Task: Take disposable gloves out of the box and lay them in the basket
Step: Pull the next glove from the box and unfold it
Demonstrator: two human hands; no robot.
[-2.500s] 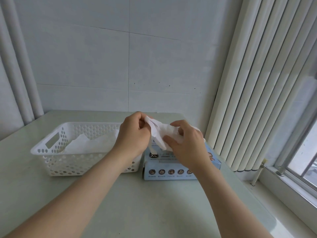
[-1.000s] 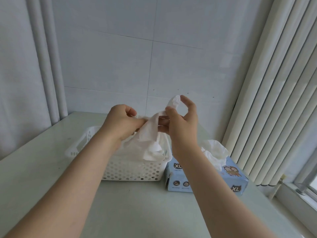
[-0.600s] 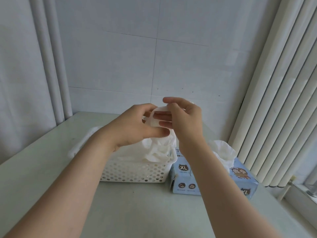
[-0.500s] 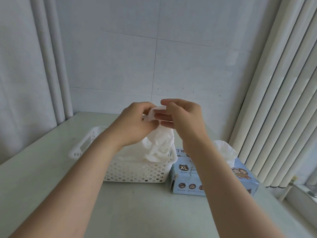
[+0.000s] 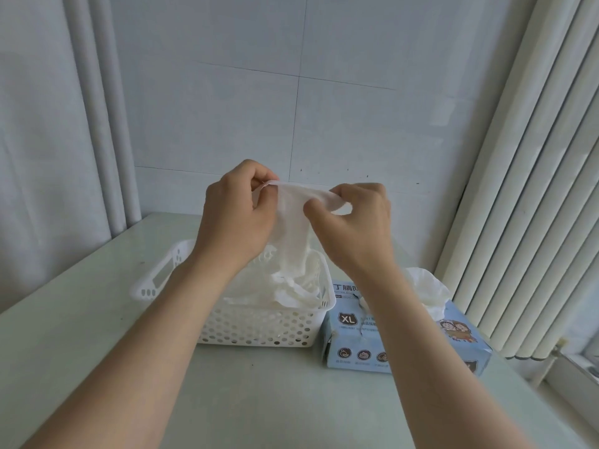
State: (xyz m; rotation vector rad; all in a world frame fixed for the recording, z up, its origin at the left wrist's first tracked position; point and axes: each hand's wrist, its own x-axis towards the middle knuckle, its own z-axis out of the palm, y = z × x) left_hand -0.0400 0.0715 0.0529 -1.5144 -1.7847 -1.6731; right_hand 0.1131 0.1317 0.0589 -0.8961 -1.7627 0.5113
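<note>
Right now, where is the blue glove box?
In the head view, the blue glove box sits on the table, just right of the white basket.

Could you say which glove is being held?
The glove stretched between left hand and right hand above the basket; others lie in it or poke from the box.

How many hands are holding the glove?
2. The left hand pinches the left end of the glove, and the right hand pinches its right end. Both are above the basket. No other hand is in view.
</note>
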